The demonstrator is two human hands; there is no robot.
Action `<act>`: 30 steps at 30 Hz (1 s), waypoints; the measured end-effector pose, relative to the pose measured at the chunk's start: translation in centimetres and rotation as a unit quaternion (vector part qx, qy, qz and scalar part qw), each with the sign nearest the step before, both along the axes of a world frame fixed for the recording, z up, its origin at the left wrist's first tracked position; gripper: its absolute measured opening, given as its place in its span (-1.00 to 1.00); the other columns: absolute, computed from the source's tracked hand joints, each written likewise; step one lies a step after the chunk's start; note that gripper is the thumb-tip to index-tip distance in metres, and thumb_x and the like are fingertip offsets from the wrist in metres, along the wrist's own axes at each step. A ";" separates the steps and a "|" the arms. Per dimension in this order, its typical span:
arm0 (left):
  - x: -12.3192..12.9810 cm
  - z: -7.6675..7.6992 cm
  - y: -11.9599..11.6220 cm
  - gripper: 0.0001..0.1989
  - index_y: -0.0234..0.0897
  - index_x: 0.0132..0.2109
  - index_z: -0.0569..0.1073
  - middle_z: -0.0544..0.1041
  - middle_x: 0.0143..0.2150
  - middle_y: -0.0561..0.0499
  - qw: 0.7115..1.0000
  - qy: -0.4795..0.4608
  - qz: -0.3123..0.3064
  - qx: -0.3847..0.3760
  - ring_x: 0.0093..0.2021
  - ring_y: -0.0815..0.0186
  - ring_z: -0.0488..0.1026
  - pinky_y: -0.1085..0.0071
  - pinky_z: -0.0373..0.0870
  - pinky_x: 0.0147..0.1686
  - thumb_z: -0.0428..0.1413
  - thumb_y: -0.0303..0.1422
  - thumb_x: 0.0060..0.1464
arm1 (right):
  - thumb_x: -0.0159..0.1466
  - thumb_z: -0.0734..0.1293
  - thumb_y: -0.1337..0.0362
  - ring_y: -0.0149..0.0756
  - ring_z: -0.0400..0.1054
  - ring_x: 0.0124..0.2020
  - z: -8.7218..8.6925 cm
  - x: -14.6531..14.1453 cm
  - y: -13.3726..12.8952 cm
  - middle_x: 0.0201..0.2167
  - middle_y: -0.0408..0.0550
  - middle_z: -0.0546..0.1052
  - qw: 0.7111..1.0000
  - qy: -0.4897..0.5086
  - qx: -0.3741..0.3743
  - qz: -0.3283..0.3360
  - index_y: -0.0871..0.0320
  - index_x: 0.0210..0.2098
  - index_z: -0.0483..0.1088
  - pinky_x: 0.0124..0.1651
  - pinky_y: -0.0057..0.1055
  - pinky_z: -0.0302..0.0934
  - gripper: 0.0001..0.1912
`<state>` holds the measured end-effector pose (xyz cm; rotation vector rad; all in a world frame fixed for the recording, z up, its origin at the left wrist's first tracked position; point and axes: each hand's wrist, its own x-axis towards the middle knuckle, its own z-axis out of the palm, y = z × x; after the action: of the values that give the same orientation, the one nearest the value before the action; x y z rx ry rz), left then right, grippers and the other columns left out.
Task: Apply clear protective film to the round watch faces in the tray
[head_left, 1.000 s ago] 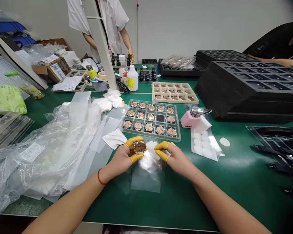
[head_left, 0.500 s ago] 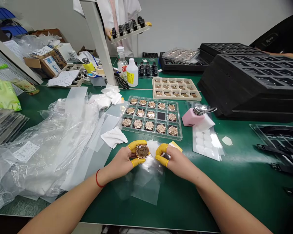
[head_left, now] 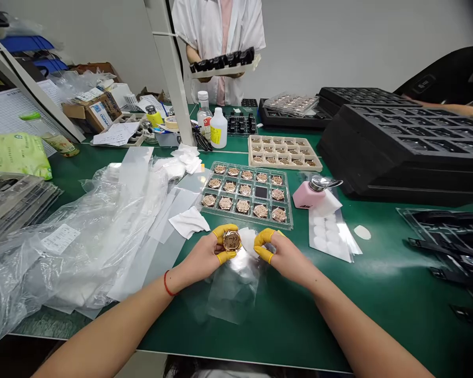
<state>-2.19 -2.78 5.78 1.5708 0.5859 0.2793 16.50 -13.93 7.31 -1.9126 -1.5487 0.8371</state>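
Observation:
My left hand (head_left: pixel 211 252), with yellow finger cots on its thumb and fingertips, grips a rose-gold watch case (head_left: pixel 232 240) by its edge. The marked back of the case faces me. Close by on the right, my right hand (head_left: pixel 281 256), also in yellow finger cots, pinches a small white wipe (head_left: pixel 248 241) that reaches toward the case. Under both hands lies a clear plastic sheet (head_left: pixel 232 302). Just beyond them sits a clear tray (head_left: pixel 246 220) with rows of similar watch cases and one vacant compartment (head_left: pixel 260 192).
A pink pump bottle (head_left: pixel 308 195) stands right of the tray, near white round pads (head_left: pixel 326 233). Black foam trays (head_left: pixel 382 163) are stacked at the right. Plastic bags (head_left: pixel 90 247) cover the left side. A co-worker in a white coat (head_left: pixel 205 31) holds a tray of black items (head_left: pixel 224 63).
The view has shifted slightly. My left hand has tilted the watch case a little, and the wipe stays beside it. Behind the table, the co-worker has moved right with the tray.

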 end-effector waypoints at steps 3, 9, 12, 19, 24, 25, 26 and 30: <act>-0.1 -0.1 -0.1 -0.49 -0.16 0.13 0.22 0.46 -0.01 -0.05 1.000 -0.021 -0.009 -0.013 -0.08 0.24 0.48 0.33 0.42 -0.06 0.14 -0.41 0.03 | 0.15 0.22 0.35 -0.30 0.27 -0.30 -0.2 0.2 0.1 -0.31 -0.07 0.43 0.999 0.025 -0.041 0.015 0.14 -0.41 0.36 -0.24 -0.35 0.15 -0.91; -0.1 0.2 -0.3 -0.46 -0.18 0.15 0.21 0.46 -0.03 -0.07 1.000 -0.013 -0.009 -0.023 -0.11 0.25 0.48 0.35 0.43 -0.13 0.15 -0.40 0.01 | 0.09 0.21 0.42 -0.34 0.24 -0.37 -0.1 -0.2 0.0 -0.41 -0.12 0.38 0.998 0.024 -0.036 0.044 0.15 -0.51 0.29 -0.31 -0.40 0.13 -0.91; 0.0 0.2 -0.2 -0.44 -0.21 0.14 0.22 0.48 -0.10 -0.08 1.000 0.025 0.006 -0.010 -0.20 0.25 0.49 0.36 0.43 -0.24 0.17 -0.35 -0.01 | 0.09 0.20 0.45 -0.31 0.22 -0.32 0.5 -0.3 -0.2 -0.42 -0.11 0.37 0.997 0.000 -0.001 0.071 0.14 -0.55 0.24 -0.28 -0.38 0.12 -0.87; 0.2 0.3 -0.1 -0.45 -0.19 0.13 0.23 0.49 -0.10 -0.08 0.999 0.027 0.004 -0.040 -0.18 0.23 0.49 0.31 0.45 -0.18 0.19 -0.37 -0.02 | 0.19 0.27 0.19 -0.24 0.28 -0.15 1.4 -0.2 -0.2 -0.18 -0.03 0.41 0.976 0.212 0.047 -0.021 0.13 -0.47 0.30 -0.08 -0.28 0.16 -0.83; 0.4 1.0 -1.4 -0.49 -0.17 0.11 0.27 0.44 0.02 -0.07 0.996 -0.023 -0.031 -0.078 -0.06 0.23 0.47 0.27 0.42 -0.04 0.19 -0.40 -0.01 | 0.11 0.36 0.04 -0.29 0.30 -0.20 0.4 -2.3 0.3 -0.24 -0.07 0.46 0.895 0.440 0.014 -0.069 0.15 -0.47 0.38 -0.07 -0.32 0.16 -0.72; 0.4 1.0 -1.6 -0.50 -0.16 0.10 0.28 0.44 0.03 -0.07 0.996 -0.025 -0.038 -0.079 -0.06 0.23 0.47 0.27 0.42 -0.03 0.19 -0.40 0.00 | 0.10 0.37 0.03 -0.30 0.29 -0.24 0.3 -2.6 0.3 -0.30 -0.08 0.47 0.888 0.456 0.006 -0.066 0.15 -0.45 0.40 -0.09 -0.33 0.16 -0.71; 0.3 1.1 -1.7 -0.50 -0.16 0.10 0.28 0.45 0.02 -0.07 0.996 -0.025 -0.041 -0.078 -0.06 0.23 0.48 0.27 0.42 -0.02 0.19 -0.39 0.00 | 0.09 0.37 0.01 -0.31 0.29 -0.28 0.3 -2.9 0.3 -0.36 -0.09 0.47 0.883 0.465 -0.001 -0.067 0.16 -0.46 0.41 -0.12 -0.34 0.16 -0.69; 0.3 1.0 -1.9 -0.49 -0.17 0.10 0.28 0.47 -0.01 -0.07 0.997 -0.020 -0.035 -0.070 -0.10 0.23 0.49 0.28 0.44 -0.05 0.20 -0.39 -0.01 | 0.05 0.40 0.00 -0.35 0.24 -0.35 0.2 -3.2 0.2 -0.45 -0.11 0.43 0.886 0.455 -0.005 -0.091 0.18 -0.50 0.38 -0.20 -0.37 0.16 -0.66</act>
<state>-1.93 -4.66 6.75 1.4433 0.5071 0.2114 13.33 -13.78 7.54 -1.2937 -0.7681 1.3799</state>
